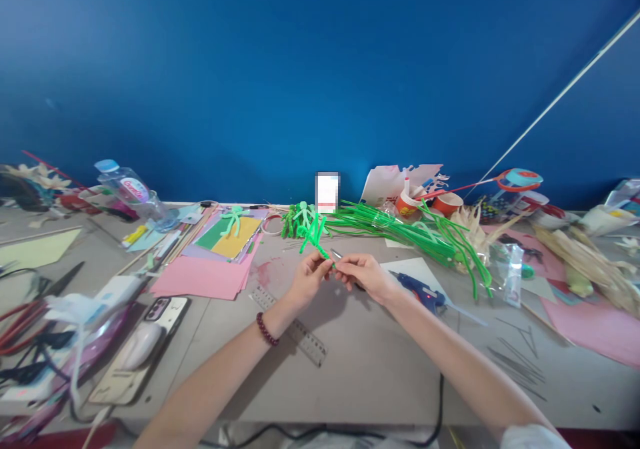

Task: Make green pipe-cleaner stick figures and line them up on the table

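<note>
My left hand, with a beaded bracelet at the wrist, pinches a bright green pipe cleaner piece whose several strands fan out above the fingers. Close against it, my right hand is closed, its thumb and forefinger on the lower end of the same piece. A small metal tip shows just above the right fingers; I cannot tell whether it is held or lies behind. Both hands are above the table, and a clear ruler lies beneath the left forearm. Beyond the fingers stand small green pipe cleaner figures.
Long green pipe cleaners lie at the back right, near a blue glue gun with its indicator lit. Pink paper, a phone with a white mouse and a bottle are at left. Thin wires lie right.
</note>
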A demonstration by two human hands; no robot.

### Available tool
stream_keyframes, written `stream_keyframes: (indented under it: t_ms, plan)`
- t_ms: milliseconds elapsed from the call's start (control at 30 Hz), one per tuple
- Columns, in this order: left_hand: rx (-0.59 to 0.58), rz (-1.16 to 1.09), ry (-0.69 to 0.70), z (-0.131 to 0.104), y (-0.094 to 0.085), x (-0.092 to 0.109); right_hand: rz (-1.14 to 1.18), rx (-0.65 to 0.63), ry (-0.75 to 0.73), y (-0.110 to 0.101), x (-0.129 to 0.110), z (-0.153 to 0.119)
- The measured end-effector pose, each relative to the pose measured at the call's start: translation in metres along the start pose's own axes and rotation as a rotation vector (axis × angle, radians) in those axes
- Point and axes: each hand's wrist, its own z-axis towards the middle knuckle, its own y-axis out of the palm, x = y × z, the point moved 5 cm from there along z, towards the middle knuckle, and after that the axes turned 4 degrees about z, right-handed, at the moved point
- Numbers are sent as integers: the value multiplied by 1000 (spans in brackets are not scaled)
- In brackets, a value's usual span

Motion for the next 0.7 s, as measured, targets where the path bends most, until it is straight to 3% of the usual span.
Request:
stream_keyframes:
  t_ms: [100,200,433,700]
  plan:
    - [-4,-42,-11,-1,2,2,222,-54,139,3,7,-1]
    - [13,-64,-11,-2,2,4,308,-83,176,5,9,-2]
    - [71,-28,-7,0,-5,5,9,-31,-74,2,-7,0]
    - [153,-52,0,-4,-3,8,-60,74,-156,4,-11,-2]
